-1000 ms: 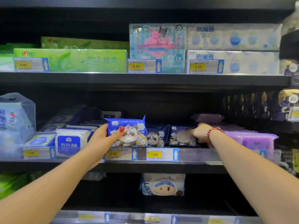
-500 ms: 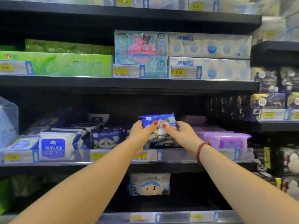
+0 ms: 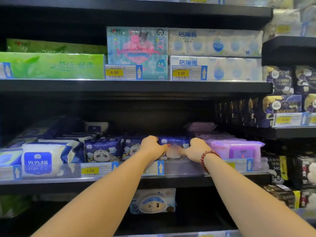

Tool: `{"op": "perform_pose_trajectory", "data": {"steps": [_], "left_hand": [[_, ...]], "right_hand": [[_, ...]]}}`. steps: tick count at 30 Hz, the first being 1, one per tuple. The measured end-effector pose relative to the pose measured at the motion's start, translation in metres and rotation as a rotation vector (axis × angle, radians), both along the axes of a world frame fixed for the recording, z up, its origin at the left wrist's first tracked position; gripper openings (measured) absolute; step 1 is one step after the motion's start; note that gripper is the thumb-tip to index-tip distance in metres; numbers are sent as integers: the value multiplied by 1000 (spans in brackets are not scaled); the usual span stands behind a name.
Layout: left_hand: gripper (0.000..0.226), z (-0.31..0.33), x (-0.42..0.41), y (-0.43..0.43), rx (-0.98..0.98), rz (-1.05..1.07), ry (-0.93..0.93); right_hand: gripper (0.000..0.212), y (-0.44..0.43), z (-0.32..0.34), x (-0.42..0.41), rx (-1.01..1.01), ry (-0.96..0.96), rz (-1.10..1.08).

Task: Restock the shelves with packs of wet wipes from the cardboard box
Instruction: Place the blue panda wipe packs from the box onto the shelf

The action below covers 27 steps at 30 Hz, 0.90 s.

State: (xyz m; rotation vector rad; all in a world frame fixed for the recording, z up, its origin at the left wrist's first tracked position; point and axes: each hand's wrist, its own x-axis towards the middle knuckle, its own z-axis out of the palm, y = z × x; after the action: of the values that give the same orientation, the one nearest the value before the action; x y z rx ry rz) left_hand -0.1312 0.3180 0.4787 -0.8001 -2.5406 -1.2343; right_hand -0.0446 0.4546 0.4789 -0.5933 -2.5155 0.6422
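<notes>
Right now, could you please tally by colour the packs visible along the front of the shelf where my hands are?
Light blue pack, cut off at the left edge: 1
White pack: 1
Dark blue panda packs: 3, one in the grip of the left hand and right hand
Purple pack: 1
Total: 6

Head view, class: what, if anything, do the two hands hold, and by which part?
Both grip one dark blue wipes pack on the middle shelf: the left hand its left end, the right hand its right end.
</notes>
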Motion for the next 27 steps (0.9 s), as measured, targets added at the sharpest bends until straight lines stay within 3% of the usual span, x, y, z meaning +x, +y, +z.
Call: {"op": "perform_pose_trajectory", "data": {"steps": [8,17,24,27], "left_hand": [[40,3,-8,0,-214,-5,12],[40,-1,-12,4,-216,-78,-16],[35,5,2,-6,-183,12,120],[38,7,16,-26,-119,-5,161]], "right_hand": [[48,-1,-1,1,8,20,-76],[61,0,-3,1,56,53,-115],[32,-8,-3,14,75,131,-138],[39,-10,-3,28,93,195,-81]]}}
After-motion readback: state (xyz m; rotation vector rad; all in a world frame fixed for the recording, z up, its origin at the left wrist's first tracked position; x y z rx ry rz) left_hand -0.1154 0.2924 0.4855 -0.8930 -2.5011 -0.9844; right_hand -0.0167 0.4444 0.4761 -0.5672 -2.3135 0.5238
